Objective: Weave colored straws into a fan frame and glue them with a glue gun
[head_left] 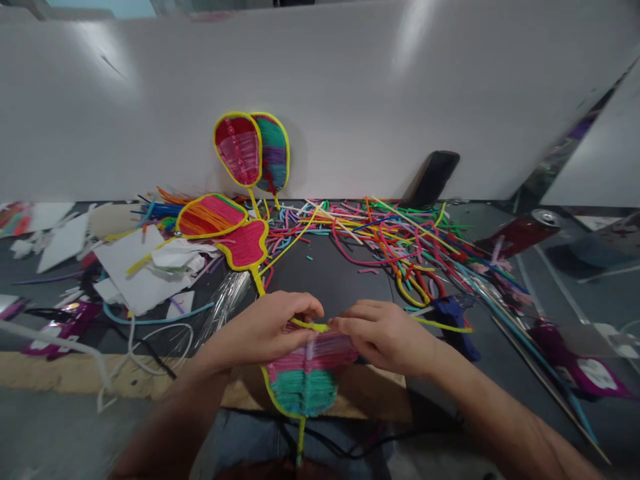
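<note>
The left forearm [190,393] and right forearm [493,407], both bare, slant inward from the lower corners. The left hand [280,323] curls its index finger above an extended thumb; the right hand [385,337] bends its fingers, back upward. Their fingertips nearly meet (wrists well apart).

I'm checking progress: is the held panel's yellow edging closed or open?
Open: yellow edging lines the left; the panel shows none at lower right.

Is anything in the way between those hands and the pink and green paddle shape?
Nothing visible. The left hand and right hand are at the far edge of the paddle shape, fingers at the yellow strip there. The loose coloured stems lie beyond, not between.
</note>
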{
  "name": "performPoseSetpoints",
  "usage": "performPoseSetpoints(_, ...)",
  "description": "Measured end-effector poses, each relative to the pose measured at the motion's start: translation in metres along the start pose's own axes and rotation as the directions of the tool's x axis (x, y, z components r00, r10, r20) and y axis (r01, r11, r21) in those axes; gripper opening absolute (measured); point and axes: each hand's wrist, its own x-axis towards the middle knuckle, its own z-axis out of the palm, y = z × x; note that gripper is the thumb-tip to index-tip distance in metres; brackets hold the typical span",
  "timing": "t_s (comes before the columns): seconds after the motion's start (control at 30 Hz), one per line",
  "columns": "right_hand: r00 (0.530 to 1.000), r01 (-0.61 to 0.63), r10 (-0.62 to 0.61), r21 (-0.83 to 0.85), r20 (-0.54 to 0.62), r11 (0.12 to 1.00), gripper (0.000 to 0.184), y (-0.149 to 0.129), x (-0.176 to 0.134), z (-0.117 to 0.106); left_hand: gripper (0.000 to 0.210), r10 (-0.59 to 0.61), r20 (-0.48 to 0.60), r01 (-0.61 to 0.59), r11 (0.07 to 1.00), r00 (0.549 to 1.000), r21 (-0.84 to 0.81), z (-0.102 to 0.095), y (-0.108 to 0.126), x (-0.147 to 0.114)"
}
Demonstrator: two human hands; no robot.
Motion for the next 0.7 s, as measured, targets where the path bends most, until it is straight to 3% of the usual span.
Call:
performPoseSetpoints(0.33,0.98,-0.149,0.146,-0.012,-0.138,0.989,0.01,-0.012,0.011,0.012,0.01,-0.004,-0.045,0.004,1.0,0.999,0.015,0.008,0.001,0.003)
performPoseSetpoints(0.5,0.966,-0.205,0.212,0.061,-0.147,0.977,0.009,-0.015,0.014,0.018,0.011,0.02,-0.047,-0.018,0.999,0.999,0.05,0.008,-0.001,0.002)
performPoseSetpoints(0.7,0.97,-0.185,0.206,0.155,-0.131,0.97,0.014,-0.012,0.013,0.024,0.013,0.018,-0.041,-0.016,0.999,0.999,0.043,0.01,-0.002,0.002)
